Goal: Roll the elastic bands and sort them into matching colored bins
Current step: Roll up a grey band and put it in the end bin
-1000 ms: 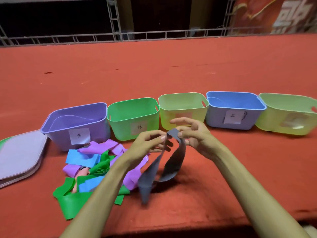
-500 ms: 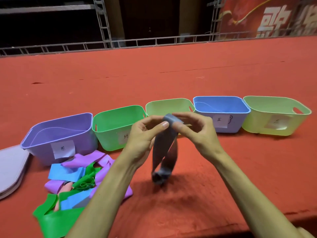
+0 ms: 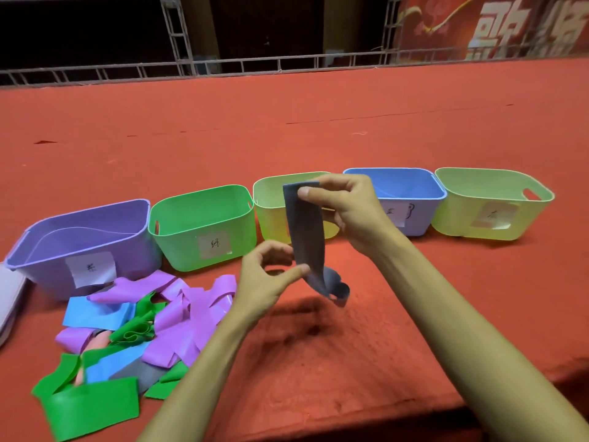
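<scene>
Grey elastic band (image 3: pixel 305 231) now hangs stretched between two hands set one above the other. Half a second ago both hands pinched its top end side by side at one height. Since then the left hand (image 3: pixel 264 282) has dropped to the band's lower part, and the right hand (image 3: pixel 353 212) has stayed at the top.

The right forearm reaches in from the lower right and the hand is raised just right of the green bin (image 3: pixel 204 224), in front of the pale yellow-green bin (image 3: pixel 271 205) beside it. Its thumb lies across the front of the band's top end and its fingers (image 3: pixel 338 183) curl over behind, pinching that end. The left hand sits in front of the green bin's right corner, just above the red surface (image 3: pixel 318 129). Its thumb tip presses the band's left edge and its forefinger curls toward the band just above; the other fingers are folded into the palm.

Below the left thumb the band's loose end curls on itself, clear of the surface. Left and in front of the green bin lies a heap of purple, blue and green bands (image 3: pixel 143 327).
</scene>
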{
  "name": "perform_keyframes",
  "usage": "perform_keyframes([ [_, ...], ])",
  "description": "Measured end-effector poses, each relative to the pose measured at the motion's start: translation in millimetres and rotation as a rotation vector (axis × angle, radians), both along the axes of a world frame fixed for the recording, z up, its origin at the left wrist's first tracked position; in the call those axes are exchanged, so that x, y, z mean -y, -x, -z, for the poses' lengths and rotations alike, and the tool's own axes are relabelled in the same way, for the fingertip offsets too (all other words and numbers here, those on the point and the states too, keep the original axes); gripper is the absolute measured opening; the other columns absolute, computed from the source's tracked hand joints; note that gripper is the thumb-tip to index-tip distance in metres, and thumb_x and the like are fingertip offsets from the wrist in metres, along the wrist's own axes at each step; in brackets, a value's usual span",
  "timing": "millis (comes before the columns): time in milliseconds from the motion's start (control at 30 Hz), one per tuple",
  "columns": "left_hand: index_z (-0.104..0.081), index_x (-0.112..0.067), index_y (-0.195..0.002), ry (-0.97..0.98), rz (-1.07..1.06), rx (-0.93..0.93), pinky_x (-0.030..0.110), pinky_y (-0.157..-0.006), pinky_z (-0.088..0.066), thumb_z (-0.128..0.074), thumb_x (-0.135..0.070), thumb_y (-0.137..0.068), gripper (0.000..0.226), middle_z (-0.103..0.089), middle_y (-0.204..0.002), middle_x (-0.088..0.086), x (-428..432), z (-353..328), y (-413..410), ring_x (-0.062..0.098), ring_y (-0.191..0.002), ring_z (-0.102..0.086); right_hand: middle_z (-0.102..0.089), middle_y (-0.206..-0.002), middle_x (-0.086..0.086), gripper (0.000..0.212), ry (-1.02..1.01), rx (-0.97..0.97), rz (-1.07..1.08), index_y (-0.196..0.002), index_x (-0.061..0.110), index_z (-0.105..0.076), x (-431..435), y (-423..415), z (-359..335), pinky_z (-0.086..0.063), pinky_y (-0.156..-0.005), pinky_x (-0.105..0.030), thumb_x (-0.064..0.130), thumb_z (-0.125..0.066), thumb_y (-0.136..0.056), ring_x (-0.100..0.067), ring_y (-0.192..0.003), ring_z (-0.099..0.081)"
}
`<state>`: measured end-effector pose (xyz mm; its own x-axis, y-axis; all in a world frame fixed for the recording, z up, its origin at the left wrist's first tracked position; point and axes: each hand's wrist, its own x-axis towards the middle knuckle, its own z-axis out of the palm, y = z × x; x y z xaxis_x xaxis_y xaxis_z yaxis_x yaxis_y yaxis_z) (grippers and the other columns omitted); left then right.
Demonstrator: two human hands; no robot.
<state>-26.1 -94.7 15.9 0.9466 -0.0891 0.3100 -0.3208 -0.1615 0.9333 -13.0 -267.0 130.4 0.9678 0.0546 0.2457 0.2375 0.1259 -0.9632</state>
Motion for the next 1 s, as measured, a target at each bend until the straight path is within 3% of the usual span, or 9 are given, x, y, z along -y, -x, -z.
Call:
perform_keyframes([
  [133,-0.07,-0.022,-0.092,-0.101,-0.025,-0.097,0.036,-0.077,-0.057,-0.081,-0.041,-0.067,0.034,-0.076,-0.088,-0.008,26.5,43.8,9.6,0.011,-0.086,-0.073,-0.069,-0.083,-0.007,0.008,-0.08,-0.06,0.059,-0.086,0.009,-0.076,2.1,-2.0,-3.0,-0.051,-0.08,-0.038,0.001,-0.075,-0.088,-0.019,-0.081,-0.064],
  [267,-0.07,-0.022,-0.09,-0.016,-0.088,-0.197,0.033,-0.078,-0.057,-0.08,-0.031,-0.069,0.025,-0.076,-0.087,-0.009,48.7,75.1,16.7,0.011,-0.084,-0.073,-0.068,-0.075,-0.004,0.011,-0.21,-0.089,0.162,-0.082,0.006,-0.073,2.3,-3.0,-4.3,-0.055,-0.074,-0.033,-0.003,-0.074,-0.088,-0.017,-0.075,-0.064],
  [433,-0.07,-0.017,-0.101,0.333,-0.205,-0.455,0.037,-0.07,-0.058,-0.079,-0.024,-0.069,0.034,-0.076,-0.1,0.005,58.9,83.9,15.9,0.023,-0.089,-0.071,-0.067,-0.066,-0.001,0.013,-0.417,-0.14,0.207,-0.082,0.006,-0.07,-3.8,-3.0,-6.7,-0.056,-0.064,-0.026,-0.004,-0.073,-0.088,-0.012,-0.06,-0.062],
  [533,-0.061,-0.009,-0.121,0.591,-0.155,-0.545,0.034,-0.071,-0.06,-0.085,-0.009,-0.074,0.052,-0.072,-0.115,0.016,61.9,73.4,19.2,0.024,-0.091,-0.072,-0.065,-0.064,-0.001,0.016,-0.497,-0.147,0.278,-0.079,0.006,-0.068,-12.0,-4.3,-5.7,-0.055,-0.059,-0.025,-0.005,-0.073,-0.088,-0.012,-0.056,-0.061],
  [600,-0.057,-0.006,-0.125,0.761,-0.106,-0.582,0.036,-0.074,-0.062,-0.086,-0.011,-0.067,0.065,-0.071,-0.115,0.016,63.2,69.2,21.8,0.024,-0.089,-0.074,-0.064,-0.063,0.0,0.019,-0.527,-0.145,0.323,-0.076,0.008,-0.067,-17.8,-6.1,-3.8,-0.054,-0.058,-0.026,-0.005,-0.074,-0.088,-0.012,-0.055,-0.061],
  [733,-0.06,-0.01,-0.108,1.066,-0.051,-0.664,0.035,-0.077,-0.062,-0.089,-0.009,-0.073,0.045,-0.073,-0.096,0.009,70.2,60.5,26.9,0.03,-0.093,-0.072,-0.057,-0.069,-0.006,0.037,-0.528,-0.123,0.392,-0.058,0.017,-0.063,-25.7,-10.3,4.4,-0.052,-0.063,-0.032,-0.004,-0.076,-0.086,-0.02,-0.066,-0.055],
  [833,-0.063,-0.006,-0.099,1.205,-0.164,-0.723,0.03,-0.071,-0.062,-0.079,-0.006,-0.085,0.021,-0.071,-0.085,0.008,73.7,54.1,24.3,0.021,-0.082,-0.072,-0.05,-0.082,-0.011,0.033,-0.479,-0.07,0.426,-0.058,0.017,-0.064,-30.8,-10.8,12.8,-0.045,-0.07,-0.039,0.002,-0.08,-0.083,-0.022,-0.078,-0.048],
  [933,-0.061,0.004,-0.102,1.258,-0.352,-0.71,0.028,-0.069,-0.064,-0.07,0.015,-0.086,0.021,-0.067,-0.091,0.017,69.7,55.6,13.9,0.022,-0.08,-0.071,-0.055,-0.078,-0.008,0.028,-0.437,-0.051,0.482,-0.058,0.015,-0.07,-30.3,-13.0,18.8,-0.047,-0.071,-0.042,0.004,-0.082,-0.081,-0.021,-0.076,-0.051],
  [1000,-0.057,0.003,-0.105,1.252,-0.444,-0.666,0.027,-0.07,-0.064,-0.064,0.023,-0.085,0.029,-0.064,-0.086,0.018,61.4,58.6,10.3,0.018,-0.068,-0.072,-0.062,-0.077,-0.006,0.02,-0.421,-0.038,0.516,-0.062,0.015,-0.074,-28.0,-15.2,20.3,-0.053,-0.076,-0.046,0.008,-0.083,-0.078,-0.021,-0.076,-0.056],
])
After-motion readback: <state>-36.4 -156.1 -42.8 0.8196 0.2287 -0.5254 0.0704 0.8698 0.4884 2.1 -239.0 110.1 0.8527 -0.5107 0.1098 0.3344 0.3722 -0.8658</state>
